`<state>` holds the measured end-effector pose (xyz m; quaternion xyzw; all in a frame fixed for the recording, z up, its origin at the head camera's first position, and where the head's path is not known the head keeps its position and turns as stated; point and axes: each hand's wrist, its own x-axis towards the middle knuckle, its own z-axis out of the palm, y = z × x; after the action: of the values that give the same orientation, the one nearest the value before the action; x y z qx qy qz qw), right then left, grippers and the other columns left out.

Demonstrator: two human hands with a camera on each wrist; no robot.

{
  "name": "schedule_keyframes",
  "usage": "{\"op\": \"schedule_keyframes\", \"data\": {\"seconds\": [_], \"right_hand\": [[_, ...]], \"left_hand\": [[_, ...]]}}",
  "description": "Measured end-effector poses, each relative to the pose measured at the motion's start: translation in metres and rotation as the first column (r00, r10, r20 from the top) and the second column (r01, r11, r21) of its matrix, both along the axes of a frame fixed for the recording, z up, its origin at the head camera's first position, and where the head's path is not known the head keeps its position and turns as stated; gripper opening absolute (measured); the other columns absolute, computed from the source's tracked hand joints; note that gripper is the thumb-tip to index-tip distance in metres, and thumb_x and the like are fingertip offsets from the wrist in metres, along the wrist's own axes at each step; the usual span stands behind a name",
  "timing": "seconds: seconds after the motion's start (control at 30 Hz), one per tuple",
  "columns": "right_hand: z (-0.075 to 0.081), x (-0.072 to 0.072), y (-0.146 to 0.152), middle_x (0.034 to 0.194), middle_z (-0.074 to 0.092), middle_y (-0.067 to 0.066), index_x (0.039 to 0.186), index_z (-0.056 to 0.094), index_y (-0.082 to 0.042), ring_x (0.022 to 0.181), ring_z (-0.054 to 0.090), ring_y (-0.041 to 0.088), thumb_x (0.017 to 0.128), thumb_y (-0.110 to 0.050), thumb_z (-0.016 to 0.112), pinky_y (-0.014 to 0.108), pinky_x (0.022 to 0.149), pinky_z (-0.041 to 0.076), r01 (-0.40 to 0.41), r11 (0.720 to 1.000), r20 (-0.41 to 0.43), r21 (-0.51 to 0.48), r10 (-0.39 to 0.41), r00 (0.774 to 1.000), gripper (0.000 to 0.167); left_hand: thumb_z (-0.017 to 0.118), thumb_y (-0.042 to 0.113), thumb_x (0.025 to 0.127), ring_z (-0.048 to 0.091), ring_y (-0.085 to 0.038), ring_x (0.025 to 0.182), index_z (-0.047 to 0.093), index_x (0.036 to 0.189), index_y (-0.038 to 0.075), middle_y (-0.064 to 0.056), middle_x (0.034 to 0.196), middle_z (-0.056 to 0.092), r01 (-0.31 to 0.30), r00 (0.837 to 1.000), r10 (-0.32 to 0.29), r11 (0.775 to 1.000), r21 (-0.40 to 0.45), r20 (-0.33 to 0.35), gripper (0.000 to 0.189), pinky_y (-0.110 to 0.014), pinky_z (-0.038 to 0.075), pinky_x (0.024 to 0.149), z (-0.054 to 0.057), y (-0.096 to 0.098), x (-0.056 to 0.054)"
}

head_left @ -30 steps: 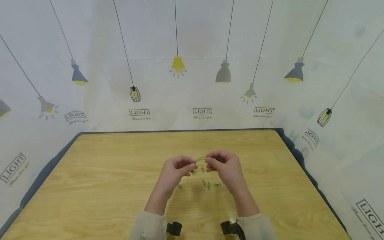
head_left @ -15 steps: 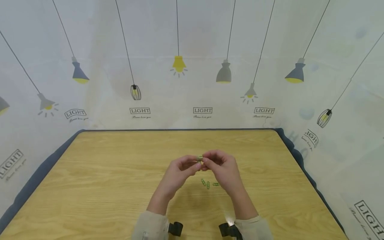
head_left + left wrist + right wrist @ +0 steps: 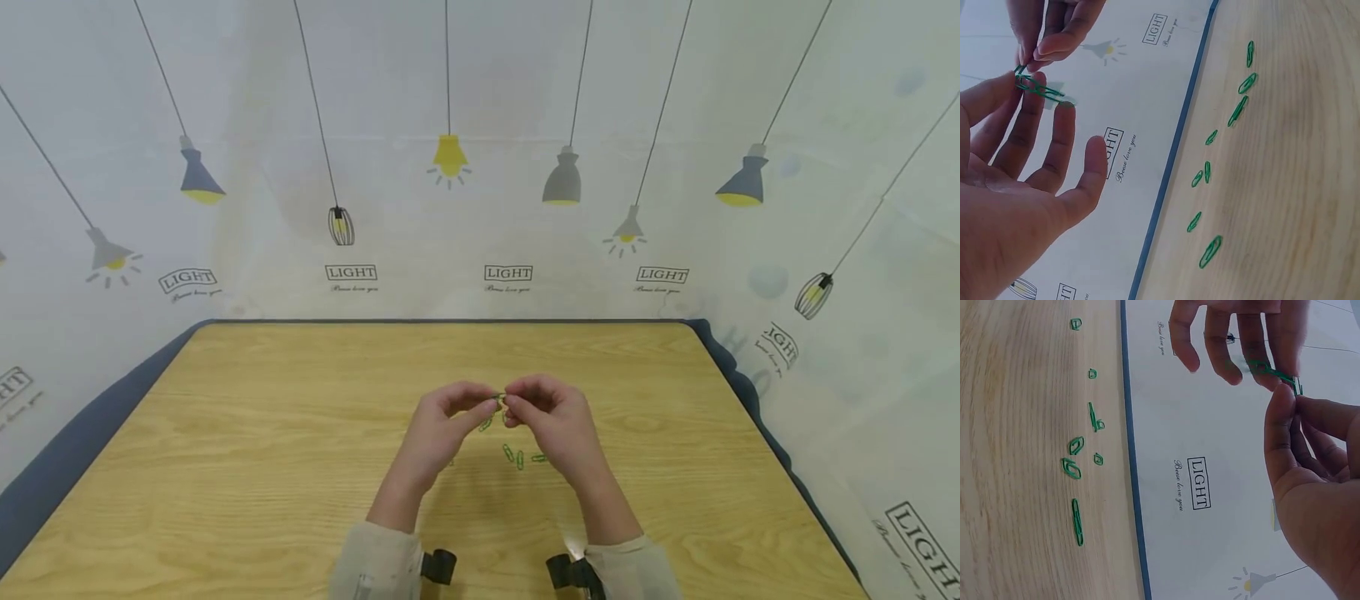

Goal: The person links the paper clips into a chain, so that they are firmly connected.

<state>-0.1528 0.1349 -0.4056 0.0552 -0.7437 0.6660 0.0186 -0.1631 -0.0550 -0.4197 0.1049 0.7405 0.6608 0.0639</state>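
Above the table, my left hand and right hand meet at their fingertips. In the left wrist view, the left hand pinches green paper clips between thumb and index finger. They seem to form a short chain trailing along its other fingers. From the other side, the right hand pinches a green paper clip at the end of that chain. Fingers hide the spot where the clips meet, so I cannot tell whether they are hooked together. Several loose green paper clips lie on the table below.
The wooden table has a dark blue edge along its back and sides. Behind it stands a pale wall covering printed with hanging lamps. A dark wrist mount sits at the left cuff, another at the right.
One second ago the hands were apart with linked green clips stretched between them. They have come together, fingertips nearly touching. The loose clips on the table lie as before.
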Motion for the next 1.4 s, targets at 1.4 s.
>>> {"op": "schedule_keyframes", "data": {"seconds": [1.4], "right_hand": [[-0.006, -0.029, 0.041, 0.109, 0.074, 0.013, 0.121, 0.074, -0.006, 0.091, 0.072, 0.021, 0.103, -0.018, 0.072, 0.038, 0.086, 0.064, -0.028, 0.956, 0.074, 0.292, 0.006, 0.997, 0.022]], "left_hand": [[0.07, 0.019, 0.104, 0.072, -0.029, 0.11, 0.076, 0.118, 0.004, -0.008, 0.11, 0.077, -0.013, 0.999, 0.011, 0.999, 0.037, 0.041, 0.021, -0.042, 0.057, 0.099, -0.003, -0.002, -0.014]]}}
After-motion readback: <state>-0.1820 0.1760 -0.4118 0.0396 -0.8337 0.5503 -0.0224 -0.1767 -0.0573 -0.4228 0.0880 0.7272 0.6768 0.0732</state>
